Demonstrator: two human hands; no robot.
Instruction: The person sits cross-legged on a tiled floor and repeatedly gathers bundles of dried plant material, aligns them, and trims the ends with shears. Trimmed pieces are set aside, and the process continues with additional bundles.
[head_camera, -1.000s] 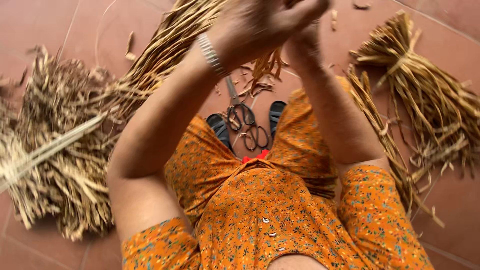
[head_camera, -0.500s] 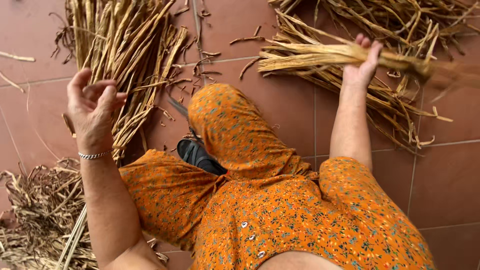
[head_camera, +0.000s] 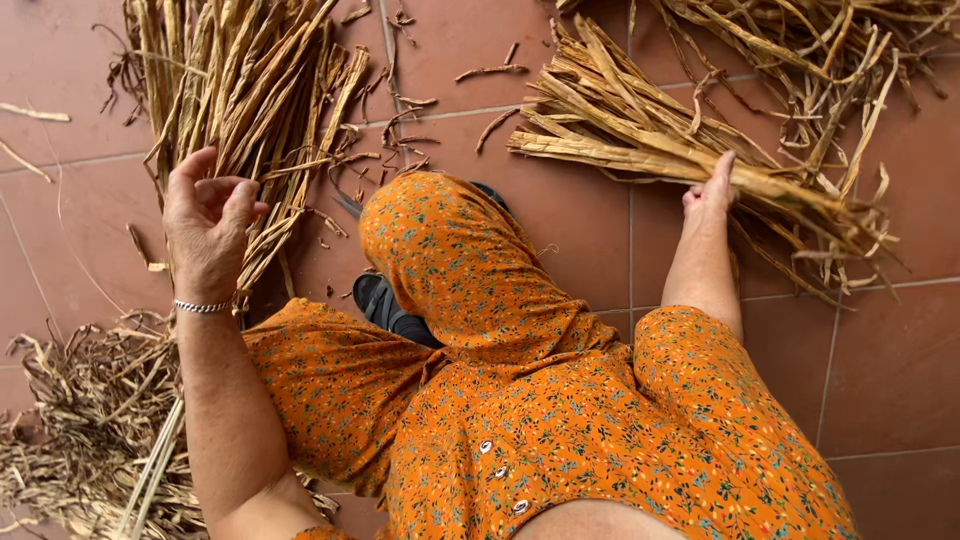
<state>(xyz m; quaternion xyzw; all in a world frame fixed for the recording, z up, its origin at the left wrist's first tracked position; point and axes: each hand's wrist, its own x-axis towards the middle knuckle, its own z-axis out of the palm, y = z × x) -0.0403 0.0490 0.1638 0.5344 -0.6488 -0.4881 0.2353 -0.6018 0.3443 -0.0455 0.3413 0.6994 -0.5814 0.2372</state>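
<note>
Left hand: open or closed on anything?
Open, empty. Left hand is raised palm-up with fingers loosely curled, above the dried strips.

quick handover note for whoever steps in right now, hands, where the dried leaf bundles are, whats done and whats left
Left hand: raised, fingers loosely open, empty, in front of the left bundle.
Right hand: reaching out, resting on the right bundle; its grip is hidden.
Tangled scraps lie at lower left on the tiled floor.
Done: strips sorted into separate bundles.
Left: cannot tell.
</note>
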